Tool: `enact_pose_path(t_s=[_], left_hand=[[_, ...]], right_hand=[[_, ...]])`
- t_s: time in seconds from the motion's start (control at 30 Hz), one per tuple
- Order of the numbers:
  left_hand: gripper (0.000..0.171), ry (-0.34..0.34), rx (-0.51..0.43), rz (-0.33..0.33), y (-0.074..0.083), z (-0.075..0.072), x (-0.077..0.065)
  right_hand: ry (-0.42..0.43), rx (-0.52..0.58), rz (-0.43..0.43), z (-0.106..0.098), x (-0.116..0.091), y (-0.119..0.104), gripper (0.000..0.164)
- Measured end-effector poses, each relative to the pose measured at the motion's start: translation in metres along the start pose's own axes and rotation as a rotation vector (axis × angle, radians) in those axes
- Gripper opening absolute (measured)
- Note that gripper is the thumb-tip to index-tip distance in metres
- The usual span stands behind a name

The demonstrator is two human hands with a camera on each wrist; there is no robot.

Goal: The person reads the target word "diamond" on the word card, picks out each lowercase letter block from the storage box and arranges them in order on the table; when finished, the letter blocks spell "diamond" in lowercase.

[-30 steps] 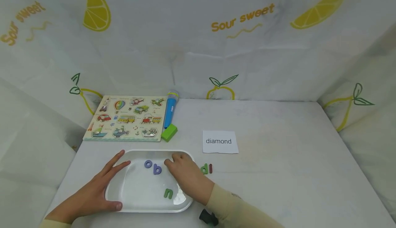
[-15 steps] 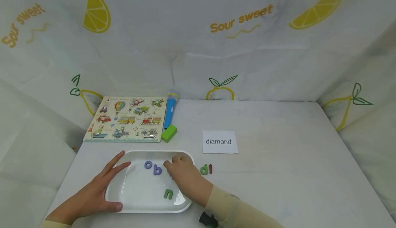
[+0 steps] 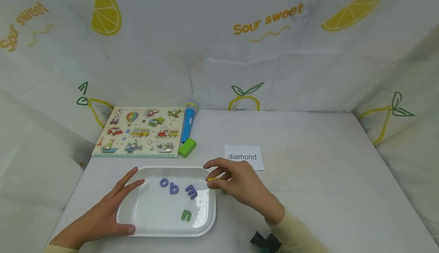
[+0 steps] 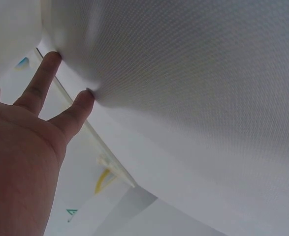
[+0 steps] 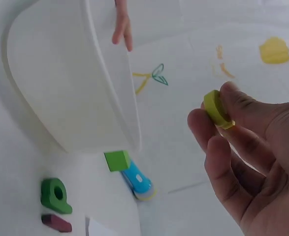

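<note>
Clearly, the right hand [image 3: 241, 179] pinches a yellow piece [image 5: 216, 109]

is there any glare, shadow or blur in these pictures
Head view: glare on the glossy white rectangular tray, towards its right end; left wrist view: grey shading across the textured white surface, yellow curved print soft; right wrist view: rounded yellow piece fairly crisp, orange print behind it hazy.

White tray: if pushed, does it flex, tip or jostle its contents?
The white tray probably won't flex much: its rim shows no visible bend beside the left hand. Tipping seems unlikely; it sits flat and is wider than tall. The purple letter m may slide, lying unheld on a glossy floor.
</note>
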State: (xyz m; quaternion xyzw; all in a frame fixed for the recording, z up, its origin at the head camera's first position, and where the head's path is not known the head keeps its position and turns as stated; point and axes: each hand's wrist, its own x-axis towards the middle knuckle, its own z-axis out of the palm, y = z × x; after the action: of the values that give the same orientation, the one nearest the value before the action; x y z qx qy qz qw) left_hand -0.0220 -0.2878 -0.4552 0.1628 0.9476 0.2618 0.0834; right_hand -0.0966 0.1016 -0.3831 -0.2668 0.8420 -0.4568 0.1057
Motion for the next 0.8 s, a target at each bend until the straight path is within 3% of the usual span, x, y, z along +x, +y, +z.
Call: enact_pose_path(t_s=[0.17,0.37,0.57,0.67,0.8], left_hand=[[0.112,-0.015,-0.014,-0.021,0.002,-0.001,0.001],[0.113,-0.019,-0.004,-0.02,0.003,-0.001,0.002],[0.112,-0.027,-0.012,-0.027,0.002,-0.001,0.001],[0.112,-0.025,-0.009,-0.022,0.002,0.0,0.001],[0.112,-0.018,0.001,-0.014,0.002,0.0,0.001]], right_hand=[[0.009,0.104,-0.002,-0.026,-0.013,0.009,0.04],[0.024,0.161,0.036,-0.041,-0.027,0.022,0.045],[0.118,-0.008,0.0,-0.048,-0.034,0.04,0.041],[0.143,-0.032,0.04,-0.047,-0.037,0.051,0.039],[0.116,-0.04,0.118,-0.038,-0.039,0.068,0.036]])
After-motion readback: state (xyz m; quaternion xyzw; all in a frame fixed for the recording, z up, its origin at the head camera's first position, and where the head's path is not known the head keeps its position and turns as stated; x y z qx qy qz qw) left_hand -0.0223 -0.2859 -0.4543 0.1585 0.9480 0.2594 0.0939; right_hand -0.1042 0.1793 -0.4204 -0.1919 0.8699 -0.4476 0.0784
